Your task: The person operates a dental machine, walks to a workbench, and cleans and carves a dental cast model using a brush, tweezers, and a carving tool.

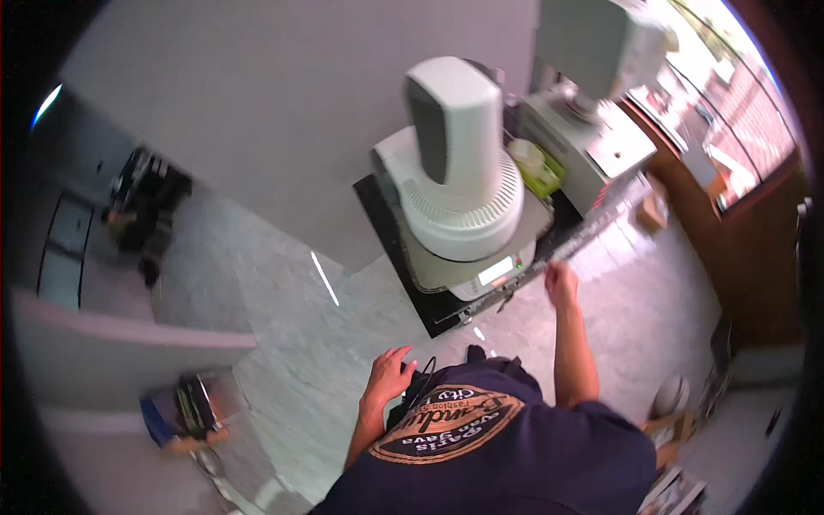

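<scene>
My left hand hangs in front of my body at waist height, its fingers loosely spread and nothing visible in them. Stretched forward, my right hand is closed like a fist beside the front edge of a black table; whatever it may hold is hidden. On that table stands a tall white appliance with a dark grey panel and a vented round base. Under it is a flat scale-like unit with a lit display and a green light, closest to my right hand.
Behind the appliance sits a green basket holding pale containers. A second white machine stands to its right, near a window. A cardboard box lies by the brown wall. At left are a low partition and a blue box.
</scene>
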